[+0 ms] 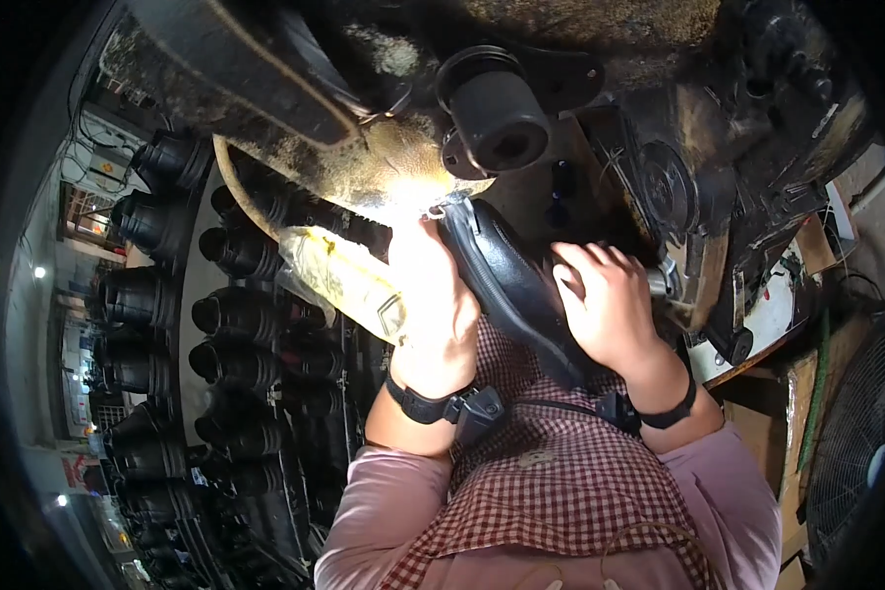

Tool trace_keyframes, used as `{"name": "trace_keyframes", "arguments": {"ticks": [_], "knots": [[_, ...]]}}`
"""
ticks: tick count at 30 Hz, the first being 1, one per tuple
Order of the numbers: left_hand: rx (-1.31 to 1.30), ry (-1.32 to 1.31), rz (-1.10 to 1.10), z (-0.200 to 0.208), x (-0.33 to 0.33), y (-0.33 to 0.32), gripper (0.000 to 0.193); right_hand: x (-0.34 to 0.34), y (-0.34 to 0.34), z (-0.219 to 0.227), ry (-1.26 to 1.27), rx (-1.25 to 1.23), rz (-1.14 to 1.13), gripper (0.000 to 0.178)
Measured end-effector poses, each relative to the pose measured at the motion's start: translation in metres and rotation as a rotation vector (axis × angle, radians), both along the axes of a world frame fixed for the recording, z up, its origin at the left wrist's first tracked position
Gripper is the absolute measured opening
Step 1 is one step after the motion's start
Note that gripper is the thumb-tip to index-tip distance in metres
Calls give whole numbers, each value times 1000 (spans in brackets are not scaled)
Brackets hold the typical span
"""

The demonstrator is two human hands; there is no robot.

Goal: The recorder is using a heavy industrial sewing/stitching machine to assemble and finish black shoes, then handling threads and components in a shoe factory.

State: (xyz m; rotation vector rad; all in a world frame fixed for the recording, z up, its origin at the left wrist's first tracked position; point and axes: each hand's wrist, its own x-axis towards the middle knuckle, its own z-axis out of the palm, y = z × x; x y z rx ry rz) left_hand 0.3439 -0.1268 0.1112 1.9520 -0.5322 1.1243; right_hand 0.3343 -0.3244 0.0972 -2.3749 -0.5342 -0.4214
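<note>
A black leather shoe [506, 280] lies slantwise under the head of a dark, worn machine [393, 162], with its upper end close to the bright light there. My left hand [428, 290], partly washed out by the glare, grips the shoe along its left side. On the other side, my right hand [610, 300] is closed at the shoe's right edge with fingers bent; the undersides of its fingers are hidden. Where the shoe meets the machine, glare blurs the detail. Each wrist wears a black strap.
Racks with many black shoes [236, 310] stand at the left. A yellowish wrapped tube [344, 280] hangs beside my left hand. To the right are a round metal part [664, 280], a white tabletop [772, 305] and a fan [855, 433]. A black cylinder [501, 123] juts from the machine above.
</note>
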Motion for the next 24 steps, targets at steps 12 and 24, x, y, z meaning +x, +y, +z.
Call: {"name": "trace_keyframes", "arguments": {"ticks": [12, 24], "knots": [[-1045, 245, -373, 9, -24, -29, 54, -3, -6, 15, 208, 326, 237, 29], [-853, 601, -444, -18, -85, -49, 88, -6, -31, 36, 576, 776, 506, 34]]}}
